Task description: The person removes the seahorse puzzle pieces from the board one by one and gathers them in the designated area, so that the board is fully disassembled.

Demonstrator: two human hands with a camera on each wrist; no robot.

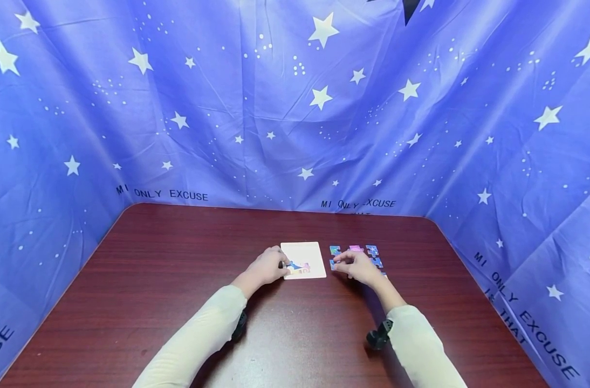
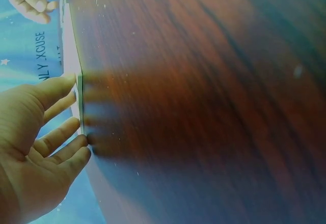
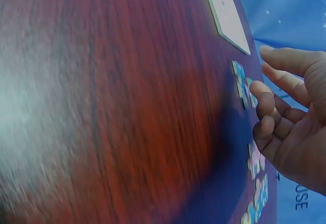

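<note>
A square white puzzle board point(image 1: 302, 256) lies on the table, with a small blue, pink and yellow patch of picture in its lower left part. My left hand point(image 1: 268, 265) rests at the board's left side. In the left wrist view the fingertips point(image 2: 81, 140) and thumb touch along the board's edge. To the right of the board lie several jigsaw pieces point(image 1: 372, 250). Over them hovers my right hand point(image 1: 360, 267), which partly hides them in the head view. The right wrist view shows its fingers point(image 3: 265, 124) loosely bent, thumb apart, holding nothing.
The dark red wooden table point(image 1: 178, 242) is bordered by a blue curtain point(image 1: 275, 108) with white stars at the back and both sides. A black wrist camera point(image 1: 379, 334) hangs under the right sleeve point(image 1: 418, 339).
</note>
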